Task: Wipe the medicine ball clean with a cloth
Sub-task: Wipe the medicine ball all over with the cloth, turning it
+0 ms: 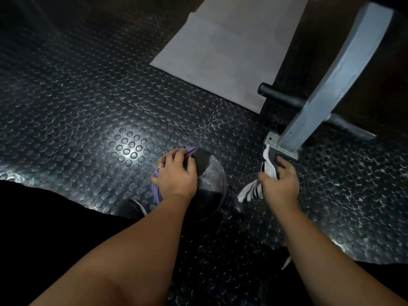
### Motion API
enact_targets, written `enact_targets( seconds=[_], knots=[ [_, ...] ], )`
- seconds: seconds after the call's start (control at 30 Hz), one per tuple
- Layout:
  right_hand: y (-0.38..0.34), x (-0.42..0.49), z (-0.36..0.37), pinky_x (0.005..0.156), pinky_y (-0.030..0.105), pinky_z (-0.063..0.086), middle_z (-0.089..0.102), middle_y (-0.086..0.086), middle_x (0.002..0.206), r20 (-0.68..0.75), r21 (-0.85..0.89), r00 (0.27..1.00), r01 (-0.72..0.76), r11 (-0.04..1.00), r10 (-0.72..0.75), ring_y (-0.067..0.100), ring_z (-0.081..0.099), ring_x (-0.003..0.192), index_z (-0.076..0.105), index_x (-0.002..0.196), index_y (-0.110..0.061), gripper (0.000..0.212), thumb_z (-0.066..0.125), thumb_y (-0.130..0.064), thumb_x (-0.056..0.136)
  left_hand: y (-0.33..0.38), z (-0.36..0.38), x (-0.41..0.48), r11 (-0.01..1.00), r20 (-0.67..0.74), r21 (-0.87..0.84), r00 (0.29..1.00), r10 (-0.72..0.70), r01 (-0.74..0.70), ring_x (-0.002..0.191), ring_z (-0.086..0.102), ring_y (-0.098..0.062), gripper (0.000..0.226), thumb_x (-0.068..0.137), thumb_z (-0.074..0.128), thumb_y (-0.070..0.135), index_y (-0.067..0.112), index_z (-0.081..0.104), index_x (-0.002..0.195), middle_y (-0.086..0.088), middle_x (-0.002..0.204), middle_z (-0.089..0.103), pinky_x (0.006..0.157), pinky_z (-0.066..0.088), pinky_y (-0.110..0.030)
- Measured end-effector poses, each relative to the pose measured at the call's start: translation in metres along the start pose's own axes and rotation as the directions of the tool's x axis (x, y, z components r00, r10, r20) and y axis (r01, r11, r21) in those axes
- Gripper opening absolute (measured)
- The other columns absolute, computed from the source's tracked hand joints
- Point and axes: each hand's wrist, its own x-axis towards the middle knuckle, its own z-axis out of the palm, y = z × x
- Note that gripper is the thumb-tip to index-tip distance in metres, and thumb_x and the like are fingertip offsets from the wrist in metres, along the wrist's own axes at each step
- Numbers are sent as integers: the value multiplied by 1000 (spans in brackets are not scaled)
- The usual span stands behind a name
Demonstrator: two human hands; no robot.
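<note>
A black and purple medicine ball [208, 180] sits on the studded rubber floor in front of me. My left hand [176, 173] lies spread over its left top side, fingers draped across the purple band. To the right of the ball, apart from it, my right hand [279, 181] grips a white cloth with dark stripes [251, 192]. One end of the cloth sticks up past my thumb and the other hangs down toward the floor.
A grey metal machine leg [331, 85] with a bolted foot plate [273, 142] and black crossbar stands just beyond my right hand. A pale mat [220, 51] lies further back. My shoe [132, 208] shows left of the ball. Black studded floor [88, 107] spreads to the left.
</note>
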Motion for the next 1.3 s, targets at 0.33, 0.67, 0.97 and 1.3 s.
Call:
enact_targets(
  seconds=[0.33,0.67,0.97,1.3],
  knots=[
    [-29,-62,82,76,32,45,49,-5,104,400,-87,757,594,800,-518,15,51,91,57,98,-19,23,56,-21,75,-9,-5,14,1000,30,19,999,16,-17,143,32,-23,41,101,41,41,38,51,141,12,155,41,113,24,-56],
    [-9,-44,103,89,43,46,54,-1,120,329,-151,701,701,697,-633,20,45,105,64,106,-19,26,48,-30,90,-3,3,8,1000,-11,20,1000,12,-11,147,26,-17,41,101,41,39,39,51,141,15,154,41,117,18,-54],
    [-12,-24,113,84,26,48,52,3,103,141,-7,830,546,838,-540,20,56,96,69,104,-10,25,52,-8,87,12,11,10,1000,-44,8,999,-5,5,145,29,-17,45,96,38,44,40,55,137,16,151,46,117,17,-54],
    [-32,51,129,75,9,29,53,12,117,307,-176,934,244,954,-183,23,55,102,65,115,-1,25,51,-11,97,19,13,11,999,-79,-13,996,-37,36,140,34,-15,36,97,46,41,39,61,130,17,143,52,113,21,-54]
  ],
)
